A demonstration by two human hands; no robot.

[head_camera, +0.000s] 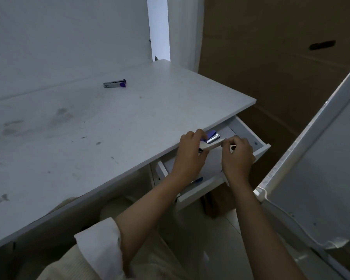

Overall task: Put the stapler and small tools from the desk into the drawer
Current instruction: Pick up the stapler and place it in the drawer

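The white drawer (249,134) under the desk's right end stands pulled out. Inside it lies a blue and silver stapler (214,137), partly hidden by my hands. My left hand (190,152) and my right hand (237,156) hover over the drawer, each pinching one end of a thin white strip-like tool (211,145). A blue pen-like item (197,180) shows near the drawer's front, below my left wrist. On the white desk top (89,122) a small silver tool with a purple end (115,83) lies at the back.
Brown cardboard boxes (271,57) stand behind and to the right of the desk. A white panel (321,168) leans at the right, close to the drawer's front corner. The desk top carries dark smudges.
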